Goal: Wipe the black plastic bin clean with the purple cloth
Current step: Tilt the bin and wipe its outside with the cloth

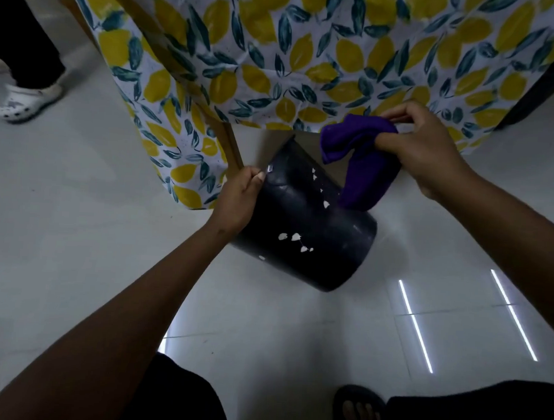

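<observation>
While the left hand (237, 198) grips the rim of the tilted, white-flecked black plastic bin (304, 224) at centre frame, the right hand (423, 150) clutches the bunched purple cloth (358, 162) at its 1 o'clock edge.

Bin (304, 224): tilted on its side above the floor (75, 231), mouth turned away toward the draped table, base nearer the camera. Left hand (237, 201): on the bin's left edge near the rim. Cloth (358, 159): at the bin's upper right, touching its wall, gripped by the right hand (423, 150) just right of it. Tablecloth (309, 51): hanging behind bin and hands. Shoe (28, 100): far left, well apart. Sandalled foot (358, 406): nearest, lower right.
</observation>
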